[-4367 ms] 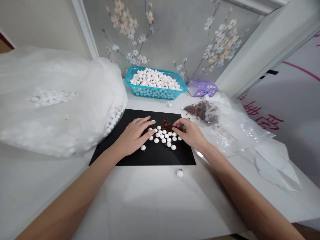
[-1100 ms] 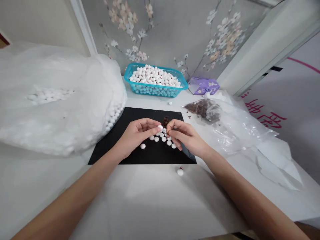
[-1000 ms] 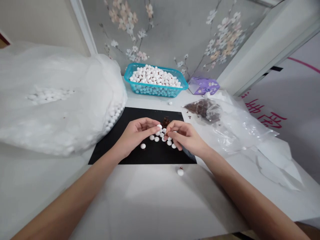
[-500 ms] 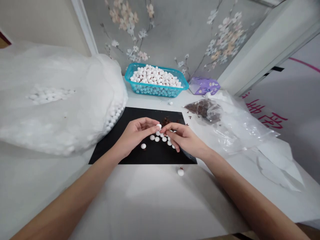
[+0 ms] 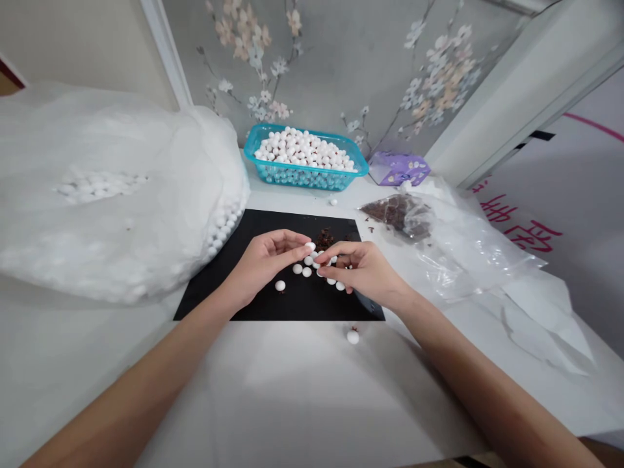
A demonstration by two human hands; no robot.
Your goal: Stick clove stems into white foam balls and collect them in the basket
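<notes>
My left hand [image 5: 270,259] pinches a small white ball [image 5: 311,247] between thumb and fingertips above a black mat [image 5: 209,279]. Close by on the right, my right hand [image 5: 358,265] has its thumb and index finger spread over a cluster of loose white balls [image 5: 307,272] on the mat. Nothing can be seen held in it, though its fingers partly cover the cluster. Just behind the hands lies a small heap of dark brown bits [image 5: 325,238]. One separate white ball [image 5: 279,286] sits near my left wrist.
A teal plastic basket [image 5: 312,180] full of white balls stands against the wall. A large translucent bag [image 5: 117,240] of white balls fills the left. On the right lie a bag of brown bits [image 5: 397,213] and a purple tissue pack [image 5: 402,170]. A white ball with a brown tip [image 5: 353,337] lies in front.
My right hand's thumb and index finger have parted and the thumb has dropped lower, toward the cluster. My left hand keeps its ball in the same place.
</notes>
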